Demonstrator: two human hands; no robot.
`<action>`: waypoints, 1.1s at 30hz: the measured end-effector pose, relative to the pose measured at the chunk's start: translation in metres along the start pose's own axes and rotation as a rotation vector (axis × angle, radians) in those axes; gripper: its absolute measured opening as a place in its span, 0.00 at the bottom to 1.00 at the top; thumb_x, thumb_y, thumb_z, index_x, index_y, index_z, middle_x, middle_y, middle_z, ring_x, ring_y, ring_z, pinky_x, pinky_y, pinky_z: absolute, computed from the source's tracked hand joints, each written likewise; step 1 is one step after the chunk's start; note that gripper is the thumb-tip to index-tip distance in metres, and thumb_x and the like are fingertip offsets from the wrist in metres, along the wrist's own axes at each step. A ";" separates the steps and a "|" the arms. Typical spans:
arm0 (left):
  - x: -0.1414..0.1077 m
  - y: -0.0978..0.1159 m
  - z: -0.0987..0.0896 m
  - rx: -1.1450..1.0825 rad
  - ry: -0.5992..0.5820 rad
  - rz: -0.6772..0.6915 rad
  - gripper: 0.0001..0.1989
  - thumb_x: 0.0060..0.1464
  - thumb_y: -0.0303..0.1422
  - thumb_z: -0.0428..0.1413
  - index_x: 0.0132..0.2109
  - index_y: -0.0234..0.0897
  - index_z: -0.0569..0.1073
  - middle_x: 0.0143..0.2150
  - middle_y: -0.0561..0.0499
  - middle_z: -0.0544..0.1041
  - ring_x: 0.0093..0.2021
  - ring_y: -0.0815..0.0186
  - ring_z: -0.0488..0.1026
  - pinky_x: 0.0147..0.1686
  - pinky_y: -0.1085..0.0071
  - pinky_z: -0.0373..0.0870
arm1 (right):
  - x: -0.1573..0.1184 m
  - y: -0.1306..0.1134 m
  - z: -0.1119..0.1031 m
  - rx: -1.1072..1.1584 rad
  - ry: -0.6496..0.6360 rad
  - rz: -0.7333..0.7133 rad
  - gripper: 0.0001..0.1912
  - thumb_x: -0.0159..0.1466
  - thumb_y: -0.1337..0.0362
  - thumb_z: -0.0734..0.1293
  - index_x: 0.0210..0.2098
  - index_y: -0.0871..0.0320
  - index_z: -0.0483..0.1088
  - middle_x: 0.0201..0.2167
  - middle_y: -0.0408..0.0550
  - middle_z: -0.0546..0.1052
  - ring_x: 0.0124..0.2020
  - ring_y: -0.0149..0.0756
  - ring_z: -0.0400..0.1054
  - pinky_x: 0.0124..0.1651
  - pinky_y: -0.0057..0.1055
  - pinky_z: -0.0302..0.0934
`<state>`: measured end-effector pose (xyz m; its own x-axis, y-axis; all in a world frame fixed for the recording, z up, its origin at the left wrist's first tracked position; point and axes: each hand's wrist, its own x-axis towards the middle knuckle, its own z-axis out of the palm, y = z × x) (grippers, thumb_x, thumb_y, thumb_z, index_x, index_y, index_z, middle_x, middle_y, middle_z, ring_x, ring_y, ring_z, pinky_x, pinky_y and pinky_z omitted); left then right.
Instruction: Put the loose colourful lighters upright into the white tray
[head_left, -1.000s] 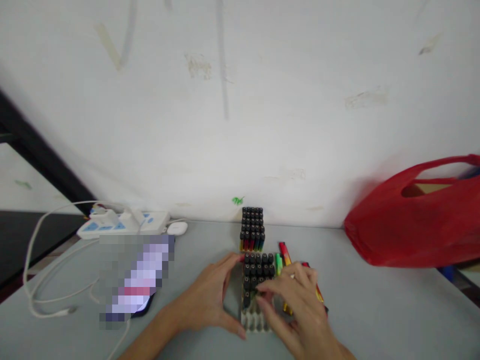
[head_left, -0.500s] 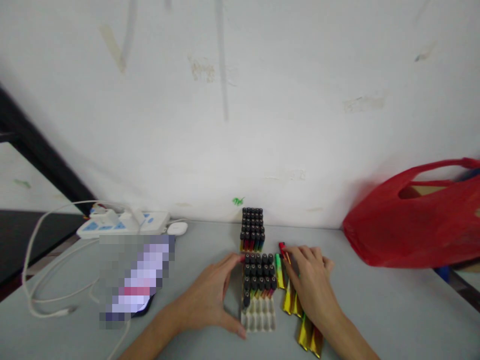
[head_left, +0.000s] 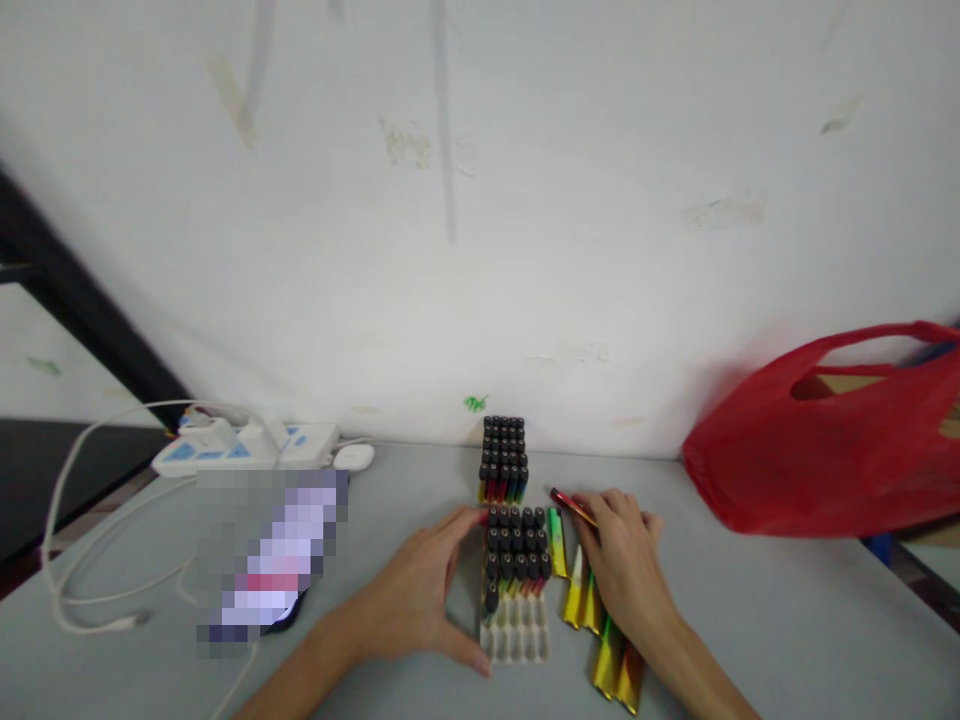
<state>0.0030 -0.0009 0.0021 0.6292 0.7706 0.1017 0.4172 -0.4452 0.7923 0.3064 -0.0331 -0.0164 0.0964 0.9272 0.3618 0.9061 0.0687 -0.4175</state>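
Observation:
My left hand (head_left: 416, 590) spans the left side of a pale slotted tray (head_left: 517, 645), fingertips at its back left corner and thumb at its front corner, steadying it. Black-capped slim coloured tubes (head_left: 517, 540) stand upright in the tray's back rows, while its front slots show bare. Beside it on the right, my right hand (head_left: 619, 550) is closed on a red-and-gold tube (head_left: 574, 506), tilted with its red end pointing back left. Its fingertips are partly hidden. Under and around that hand lie several shiny gold tubes (head_left: 607, 665) and a green-and-gold one (head_left: 556, 542).
A second block of black-capped tubes (head_left: 503, 455) stands behind the tray, close to the wall. At the left are a blurred phone (head_left: 289, 560), a power strip (head_left: 247, 447) and white cables. A red bag (head_left: 810, 450) sits at the right.
The red-and-gold tube has swung from nearly upright in view to a slant, its red end now farther left. My right hand has shifted slightly; my left hand stays put.

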 end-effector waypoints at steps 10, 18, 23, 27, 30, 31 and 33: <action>0.001 0.006 -0.003 0.000 -0.010 -0.005 0.64 0.33 0.64 0.80 0.72 0.39 0.69 0.48 0.50 0.80 0.40 0.56 0.75 0.43 0.63 0.74 | 0.008 -0.013 -0.021 0.533 0.110 0.196 0.16 0.76 0.51 0.67 0.51 0.54 0.81 0.46 0.53 0.83 0.48 0.52 0.74 0.54 0.46 0.61; -0.001 0.000 0.000 0.028 -0.017 -0.018 0.65 0.32 0.62 0.81 0.72 0.37 0.69 0.41 0.54 0.77 0.34 0.59 0.72 0.39 0.65 0.73 | 0.010 -0.025 -0.027 1.168 0.024 0.502 0.16 0.65 0.49 0.76 0.39 0.52 0.73 0.30 0.41 0.78 0.28 0.37 0.65 0.32 0.32 0.59; 0.000 0.002 0.000 0.005 0.006 0.001 0.64 0.33 0.63 0.80 0.72 0.39 0.70 0.45 0.51 0.79 0.38 0.57 0.74 0.44 0.63 0.76 | 0.009 -0.034 -0.031 1.380 -0.083 0.548 0.11 0.61 0.56 0.74 0.36 0.52 0.70 0.21 0.35 0.66 0.21 0.30 0.53 0.25 0.29 0.48; 0.001 0.006 -0.003 -0.026 -0.022 0.029 0.63 0.34 0.60 0.82 0.73 0.40 0.69 0.47 0.50 0.80 0.39 0.57 0.75 0.42 0.64 0.76 | 0.010 -0.041 -0.040 1.487 -0.160 0.546 0.17 0.60 0.50 0.77 0.31 0.54 0.71 0.22 0.35 0.60 0.23 0.29 0.49 0.25 0.29 0.47; 0.001 0.005 -0.003 -0.023 -0.020 0.018 0.63 0.34 0.60 0.82 0.72 0.41 0.69 0.42 0.54 0.78 0.34 0.61 0.72 0.36 0.67 0.74 | 0.010 -0.042 -0.043 1.584 -0.214 0.562 0.26 0.62 0.41 0.76 0.27 0.53 0.67 0.23 0.34 0.54 0.24 0.30 0.43 0.25 0.29 0.45; 0.001 0.004 -0.003 -0.021 -0.015 0.014 0.62 0.33 0.60 0.82 0.72 0.41 0.70 0.40 0.56 0.77 0.32 0.63 0.70 0.35 0.68 0.73 | 0.009 -0.042 -0.043 1.619 -0.247 0.562 0.28 0.63 0.39 0.75 0.26 0.53 0.65 0.23 0.33 0.52 0.23 0.30 0.41 0.25 0.30 0.44; 0.000 0.003 -0.001 -0.025 -0.002 0.016 0.61 0.33 0.60 0.82 0.70 0.40 0.70 0.39 0.57 0.76 0.31 0.64 0.68 0.33 0.69 0.71 | 0.008 -0.042 -0.042 1.679 -0.330 0.543 0.32 0.65 0.36 0.74 0.24 0.53 0.62 0.22 0.32 0.50 0.23 0.29 0.37 0.24 0.30 0.40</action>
<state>0.0034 -0.0014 0.0052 0.6371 0.7624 0.1131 0.3906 -0.4459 0.8054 0.2861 -0.0438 0.0390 -0.0577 0.9843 -0.1669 -0.5603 -0.1703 -0.8106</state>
